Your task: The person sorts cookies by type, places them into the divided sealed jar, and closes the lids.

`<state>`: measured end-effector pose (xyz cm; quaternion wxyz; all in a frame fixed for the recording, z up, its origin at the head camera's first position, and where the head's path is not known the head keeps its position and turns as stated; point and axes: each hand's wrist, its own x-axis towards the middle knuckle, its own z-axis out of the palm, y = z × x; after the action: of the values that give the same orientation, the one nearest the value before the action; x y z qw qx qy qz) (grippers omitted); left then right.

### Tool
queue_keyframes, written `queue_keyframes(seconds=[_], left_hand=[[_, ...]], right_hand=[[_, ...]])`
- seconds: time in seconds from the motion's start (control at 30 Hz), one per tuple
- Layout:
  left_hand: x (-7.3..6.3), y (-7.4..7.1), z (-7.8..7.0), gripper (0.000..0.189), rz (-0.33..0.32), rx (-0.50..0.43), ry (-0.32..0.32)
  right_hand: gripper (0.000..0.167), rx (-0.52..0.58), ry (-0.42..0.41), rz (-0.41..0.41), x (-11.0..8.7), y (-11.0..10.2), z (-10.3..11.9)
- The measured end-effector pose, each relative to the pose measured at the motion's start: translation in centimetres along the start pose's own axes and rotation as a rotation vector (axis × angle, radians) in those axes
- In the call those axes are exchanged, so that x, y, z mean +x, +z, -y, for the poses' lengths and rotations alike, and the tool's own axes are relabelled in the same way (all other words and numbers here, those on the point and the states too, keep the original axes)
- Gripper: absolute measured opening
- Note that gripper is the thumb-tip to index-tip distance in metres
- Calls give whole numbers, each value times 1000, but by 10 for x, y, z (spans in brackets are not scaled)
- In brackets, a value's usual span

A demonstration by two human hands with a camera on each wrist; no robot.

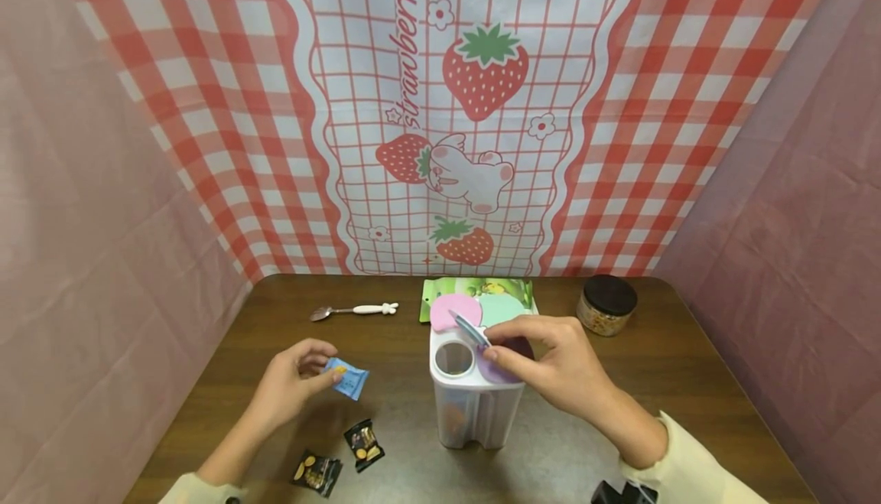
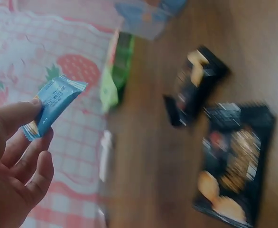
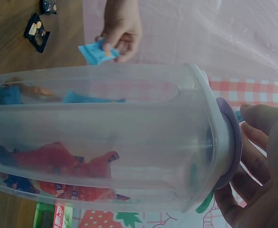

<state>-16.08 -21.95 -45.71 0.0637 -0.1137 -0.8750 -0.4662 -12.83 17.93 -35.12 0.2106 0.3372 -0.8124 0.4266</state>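
Observation:
My left hand (image 1: 289, 382) pinches a small blue snack packet (image 1: 352, 382) between thumb and fingers, above the table left of the container. A tall clear storage container (image 3: 153, 126) with a white top stands mid-table. With thumb and fingertips, my right hand (image 1: 560, 362) holds a raised blue lid (image 1: 468, 326), and the round opening (image 1: 454, 359) beside it is uncovered. Under that hand lies a purple lid (image 3: 233, 140). The pink lid (image 1: 454, 313) and mint-green lid (image 1: 501, 308) are down. Blue packets (image 3: 89, 97) and red packets (image 3: 58, 159) show inside separate compartments.
Two black snack packets (image 1: 364, 444) lie at the front left. A white-handled spoon (image 1: 354, 310) rests at the back left. Behind the container is a green package (image 1: 430, 290). A jar with a black lid (image 1: 607, 305) stands at the back right.

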Motion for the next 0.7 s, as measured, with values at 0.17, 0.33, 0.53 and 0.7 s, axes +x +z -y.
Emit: queue_keyframes(seconds=[0.17,0.33,0.53,0.7], left_hand=[[7,0,-32,21,2,-25,83],[15,0,-69,20,-7,-57,187],[22,2,-111,21,-16,-101,295],[25,10,-136,21,12,-160,332]], right_hand=[[21,6,-3,-1,0,0,-1],[21,2,-12,-8,0,0,-1],[22,4,-1,-7,0,0,1],[22,14,8,-1,0,0,1]])
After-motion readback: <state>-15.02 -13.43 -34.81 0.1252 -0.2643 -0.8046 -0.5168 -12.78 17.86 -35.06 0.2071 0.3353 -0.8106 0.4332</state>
